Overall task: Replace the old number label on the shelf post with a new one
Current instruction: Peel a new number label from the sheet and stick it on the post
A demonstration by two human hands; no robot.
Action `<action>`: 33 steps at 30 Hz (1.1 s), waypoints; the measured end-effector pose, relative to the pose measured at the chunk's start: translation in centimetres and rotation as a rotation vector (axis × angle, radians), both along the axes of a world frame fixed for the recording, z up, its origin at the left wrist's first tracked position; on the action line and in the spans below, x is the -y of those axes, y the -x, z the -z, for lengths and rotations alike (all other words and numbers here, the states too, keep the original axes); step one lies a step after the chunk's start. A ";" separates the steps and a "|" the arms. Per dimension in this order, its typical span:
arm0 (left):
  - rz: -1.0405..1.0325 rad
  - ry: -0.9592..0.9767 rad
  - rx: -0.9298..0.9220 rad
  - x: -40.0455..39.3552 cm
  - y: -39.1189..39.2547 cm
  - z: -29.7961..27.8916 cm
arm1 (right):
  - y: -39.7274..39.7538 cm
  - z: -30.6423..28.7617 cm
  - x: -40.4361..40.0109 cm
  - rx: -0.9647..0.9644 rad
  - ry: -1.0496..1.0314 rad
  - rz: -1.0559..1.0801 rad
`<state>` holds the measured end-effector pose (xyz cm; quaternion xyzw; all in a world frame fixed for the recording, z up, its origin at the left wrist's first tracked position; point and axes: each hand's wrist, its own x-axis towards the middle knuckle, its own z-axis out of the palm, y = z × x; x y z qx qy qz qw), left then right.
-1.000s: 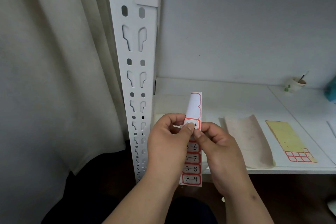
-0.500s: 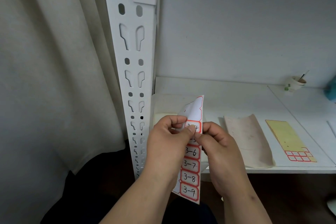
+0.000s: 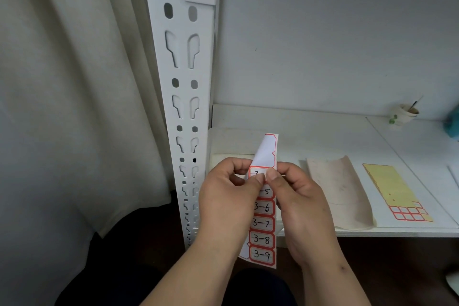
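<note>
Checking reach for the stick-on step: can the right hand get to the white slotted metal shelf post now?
Probably not yet: the right hand and left hand both pinch the red-bordered label strip; the left hand sits between it and the post.

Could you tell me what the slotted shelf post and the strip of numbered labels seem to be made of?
Shelf post: probably sheet metal painted matte white, judging by its punched keyhole slots. Label strip: thin paper stickers on a backing sheet that curls at the top, red borders, handwritten numbers.

Left hand [image 3: 227, 196], right hand [image 3: 299, 202], fingertips pinched.

Beige curtain [image 3: 62, 107] at left; paper cup [image 3: 404, 117] w/ stick on shelf board [image 3: 323, 129].
</note>
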<state>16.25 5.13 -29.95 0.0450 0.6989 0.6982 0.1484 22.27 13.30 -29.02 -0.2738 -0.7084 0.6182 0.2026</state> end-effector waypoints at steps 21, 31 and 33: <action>-0.074 0.085 -0.182 0.6 -0.1 -0.3 | 0.2 -0.1 0.3 0.006 -0.012 0.005; -0.099 0.142 -0.235 0.7 0.2 -0.5 | 0.3 -0.4 0.3 -0.002 -0.040 0.008; -0.093 0.159 -0.256 0.6 0.3 -0.6 | 0.3 -0.4 0.3 -0.001 -0.042 0.003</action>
